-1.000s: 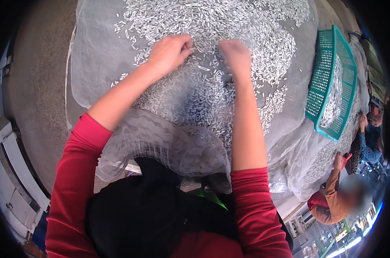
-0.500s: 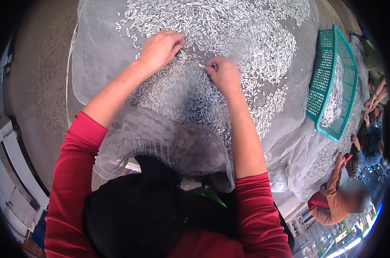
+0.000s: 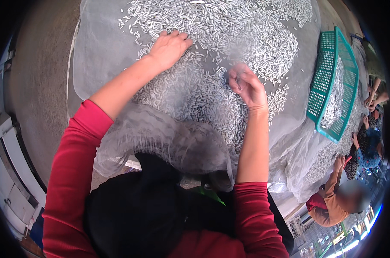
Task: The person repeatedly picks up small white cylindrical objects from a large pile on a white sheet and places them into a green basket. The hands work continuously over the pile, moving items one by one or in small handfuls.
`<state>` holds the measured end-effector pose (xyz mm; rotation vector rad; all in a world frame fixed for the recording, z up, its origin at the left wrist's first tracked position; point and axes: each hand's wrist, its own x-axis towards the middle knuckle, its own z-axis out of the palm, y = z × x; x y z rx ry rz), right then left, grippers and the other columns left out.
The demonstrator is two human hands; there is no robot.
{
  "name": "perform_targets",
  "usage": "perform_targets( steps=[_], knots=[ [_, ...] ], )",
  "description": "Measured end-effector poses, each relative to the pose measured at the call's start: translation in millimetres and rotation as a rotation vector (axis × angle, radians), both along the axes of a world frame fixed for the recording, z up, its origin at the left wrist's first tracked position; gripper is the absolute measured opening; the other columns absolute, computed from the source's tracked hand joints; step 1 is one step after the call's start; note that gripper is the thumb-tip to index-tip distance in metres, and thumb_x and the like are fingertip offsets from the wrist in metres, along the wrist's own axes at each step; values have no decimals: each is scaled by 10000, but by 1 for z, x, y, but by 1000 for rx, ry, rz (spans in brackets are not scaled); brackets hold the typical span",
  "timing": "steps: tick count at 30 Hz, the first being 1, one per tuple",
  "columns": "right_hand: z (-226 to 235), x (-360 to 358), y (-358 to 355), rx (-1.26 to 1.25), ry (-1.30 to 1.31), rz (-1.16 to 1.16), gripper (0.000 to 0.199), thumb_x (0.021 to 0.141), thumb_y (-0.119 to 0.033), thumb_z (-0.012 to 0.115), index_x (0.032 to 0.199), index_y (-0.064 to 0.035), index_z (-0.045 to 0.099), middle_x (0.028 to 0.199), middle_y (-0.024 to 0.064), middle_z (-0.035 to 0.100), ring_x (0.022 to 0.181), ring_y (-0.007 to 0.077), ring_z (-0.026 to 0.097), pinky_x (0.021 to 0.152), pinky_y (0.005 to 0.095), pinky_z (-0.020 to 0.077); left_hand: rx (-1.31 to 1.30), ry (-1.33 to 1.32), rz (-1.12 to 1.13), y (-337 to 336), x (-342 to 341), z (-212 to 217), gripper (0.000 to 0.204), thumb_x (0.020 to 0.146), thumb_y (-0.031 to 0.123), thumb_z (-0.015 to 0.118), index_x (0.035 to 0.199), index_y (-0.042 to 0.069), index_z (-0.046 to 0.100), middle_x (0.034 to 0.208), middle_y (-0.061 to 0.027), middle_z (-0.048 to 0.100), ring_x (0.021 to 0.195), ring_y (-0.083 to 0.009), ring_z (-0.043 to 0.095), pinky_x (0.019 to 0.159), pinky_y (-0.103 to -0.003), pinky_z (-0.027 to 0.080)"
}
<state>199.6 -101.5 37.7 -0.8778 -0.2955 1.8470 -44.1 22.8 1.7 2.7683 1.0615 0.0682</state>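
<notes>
A wide spread of small, silvery-grey, rod-like pieces (image 3: 195, 96) lies on a grey mesh cloth (image 3: 98, 56). My left hand (image 3: 170, 49) rests palm down at the upper left of the pieces, its fingers stretched out and a little apart over them. To the right, my right hand (image 3: 250, 88) is turned so that part of its palm shows, just above the pile. Its fingers curl in toward the thumb and are partly blurred. Whatever lies between them, if anything, is too small to make out.
A green plastic basket (image 3: 321, 86) stands tilted at the right, with more silvery pieces (image 3: 333, 101) inside. Bunched netting (image 3: 173, 137) hangs over the near edge. Beyond the basket, a person in an orange-brown top (image 3: 330, 206) and other people are at the same long surface.
My right hand has let up from its pinch at a piece, moved right and slightly nearer, and rolled palm-up. My left hand has shifted slightly right and its fingers have spread.
</notes>
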Motion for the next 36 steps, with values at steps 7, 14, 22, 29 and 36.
perform_targets(
  steps=[7,14,22,29,36],
  knots=[
    [-16,-1,6,-80,-958,193,240,874,-265,628,955,-50,697,836,10,651,733,92,529,670,242,439,-70,-31,-28,4,5,7,113,812,89,603,925,80,593,918,-72,611,946,-276,591,840,-435,468],
    [-20,-3,1,-152,-1481,180,200,831,-295,641,912,-134,728,823,146,688,794,246,657,729,364,499,-341,-265,199,1,-2,34,125,819,84,570,939,52,583,861,-136,655,818,-333,633,733,-422,503],
    [-9,-54,27,-445,-1845,533,245,818,-325,650,966,-140,716,958,128,701,922,301,673,796,398,532,-474,-347,272,-10,7,44,146,827,68,599,972,46,603,839,-102,657,757,-240,635,699,-360,501],
    [-26,-44,36,-248,-1653,568,219,747,-254,742,895,-97,703,824,88,687,779,243,647,698,366,498,-538,-358,275,-20,5,50,149,814,82,586,957,50,618,815,-96,651,765,-265,634,704,-377,499],
    [-11,-13,3,-323,-518,110,161,791,-162,758,843,-56,650,645,-49,516,486,33,344,436,190,240,-613,-428,315,-28,10,60,150,830,103,623,969,46,622,788,-57,631,715,-175,600,676,-324,488]
  ],
)
